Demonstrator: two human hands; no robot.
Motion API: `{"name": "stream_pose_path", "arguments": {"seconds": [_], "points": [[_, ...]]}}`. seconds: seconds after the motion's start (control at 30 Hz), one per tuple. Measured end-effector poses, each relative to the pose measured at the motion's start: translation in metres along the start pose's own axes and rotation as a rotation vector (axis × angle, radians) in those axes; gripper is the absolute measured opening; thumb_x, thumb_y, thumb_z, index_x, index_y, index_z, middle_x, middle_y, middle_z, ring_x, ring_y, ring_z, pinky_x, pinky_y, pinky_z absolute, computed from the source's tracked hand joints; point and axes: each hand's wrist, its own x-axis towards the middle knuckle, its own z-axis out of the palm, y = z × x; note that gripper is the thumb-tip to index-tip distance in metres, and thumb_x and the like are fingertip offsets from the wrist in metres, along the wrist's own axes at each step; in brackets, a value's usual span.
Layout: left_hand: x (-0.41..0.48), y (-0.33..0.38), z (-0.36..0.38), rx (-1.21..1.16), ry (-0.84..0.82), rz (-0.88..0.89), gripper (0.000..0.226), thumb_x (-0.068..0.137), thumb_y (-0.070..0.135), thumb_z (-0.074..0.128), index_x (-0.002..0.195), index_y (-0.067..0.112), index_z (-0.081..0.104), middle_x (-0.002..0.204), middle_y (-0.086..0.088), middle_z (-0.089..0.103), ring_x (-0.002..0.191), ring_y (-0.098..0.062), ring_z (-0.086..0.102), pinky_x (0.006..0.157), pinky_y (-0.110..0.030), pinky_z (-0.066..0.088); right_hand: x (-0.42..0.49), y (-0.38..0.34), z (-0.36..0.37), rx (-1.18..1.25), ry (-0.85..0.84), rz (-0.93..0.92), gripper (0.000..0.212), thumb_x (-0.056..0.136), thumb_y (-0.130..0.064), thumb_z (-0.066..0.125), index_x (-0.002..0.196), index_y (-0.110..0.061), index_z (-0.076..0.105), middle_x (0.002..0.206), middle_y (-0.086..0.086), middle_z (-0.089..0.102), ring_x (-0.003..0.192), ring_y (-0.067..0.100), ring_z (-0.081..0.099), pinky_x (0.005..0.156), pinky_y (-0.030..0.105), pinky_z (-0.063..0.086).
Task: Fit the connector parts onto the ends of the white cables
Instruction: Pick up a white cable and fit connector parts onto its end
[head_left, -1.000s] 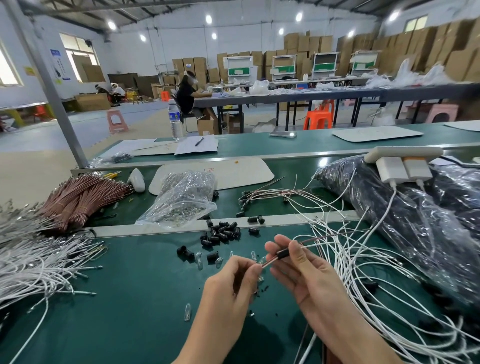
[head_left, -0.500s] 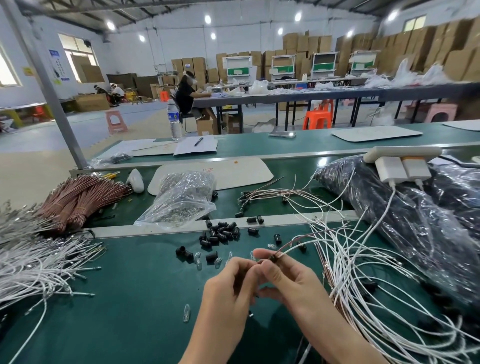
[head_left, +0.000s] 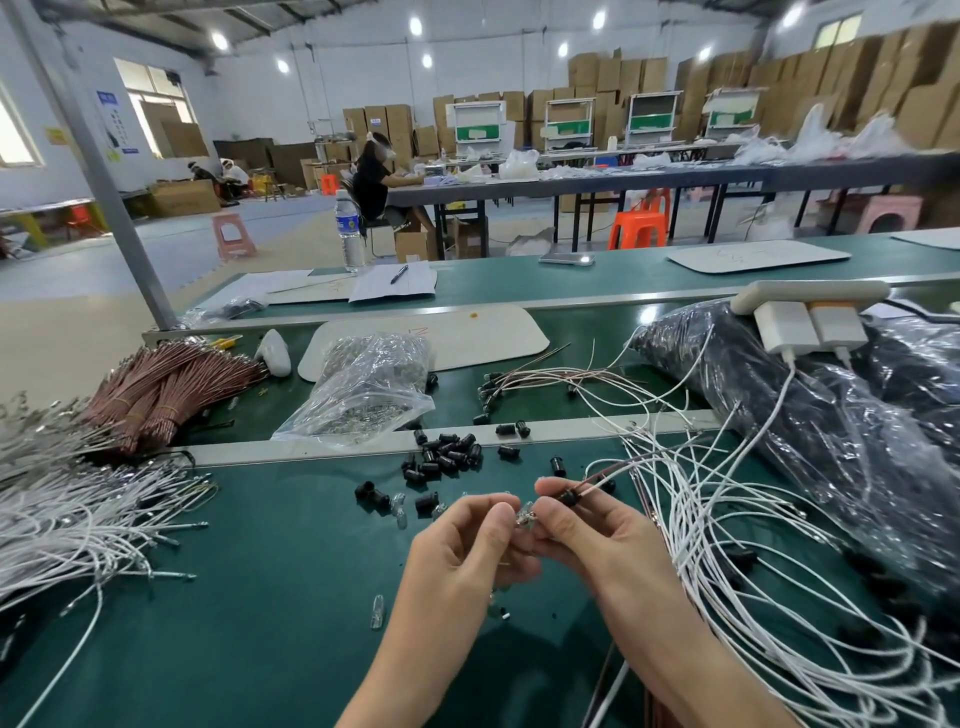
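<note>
My right hand (head_left: 592, 525) pinches a thin cable with a small black connector sleeve (head_left: 570, 498) on its end; the cable runs up and right into the tangle of white cables (head_left: 727, 519). My left hand (head_left: 467, 540) meets it fingertip to fingertip, holding a tiny clear bulb-like part (head_left: 524, 517) against the cable end. Both hands hover above the green mat (head_left: 260, 597). Loose black connector parts (head_left: 447, 457) lie in a pile just beyond my hands. A few clear parts (head_left: 377, 610) are scattered on the mat.
A heap of white cables with metal tips (head_left: 67, 525) lies at the left, brown cable bundles (head_left: 161, 384) behind it. A clear bag of small parts (head_left: 363, 395) sits mid-table. A large dark plastic bag (head_left: 831, 415) with white chargers (head_left: 810, 325) fills the right.
My hands came together and shifted slightly toward me. The left fingers now grip a clear part against the cable end; the black sleeve moved from mid-cable toward the tip.
</note>
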Motion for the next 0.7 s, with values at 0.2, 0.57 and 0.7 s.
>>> {"name": "stream_pose_path", "arguments": {"seconds": [0.2,0.57,0.7], "points": [[-0.0001,-0.0001,-0.0026,0.127,-0.030,0.037,0.020,0.087,0.036,0.064,0.088,0.019,0.076,0.080,-0.005,0.076,0.070,-0.022,0.073,0.068,-0.026,0.059,0.0013,-0.0014,-0.0023,0.000,-0.007,0.010,0.035,0.065,-0.032,0.083,0.098,-0.021,0.080,0.083,0.009,0.075,0.078,0.017,0.072,0.074,0.026,0.060],[0.0004,-0.0010,-0.0014,0.040,0.004,-0.038,0.028,0.086,0.034,0.062,0.090,0.009,0.073,0.078,-0.012,0.074,0.065,-0.023,0.071,0.068,-0.031,0.061,0.0005,-0.0012,-0.0013,0.010,-0.060,0.009,0.035,0.064,-0.032,0.083,0.098,-0.026,0.078,0.086,0.014,0.076,0.079,0.020,0.074,0.072,0.023,0.059],[0.0007,-0.0002,-0.0031,0.018,0.006,-0.052,0.025,0.089,0.029,0.062,0.092,0.006,0.072,0.078,-0.012,0.074,0.063,-0.021,0.069,0.067,-0.030,0.061,0.0013,-0.0002,-0.0034,-0.015,-0.098,0.026,0.035,0.068,-0.023,0.083,0.103,-0.028,0.077,0.093,0.011,0.077,0.088,0.020,0.075,0.077,0.021,0.058]]}}
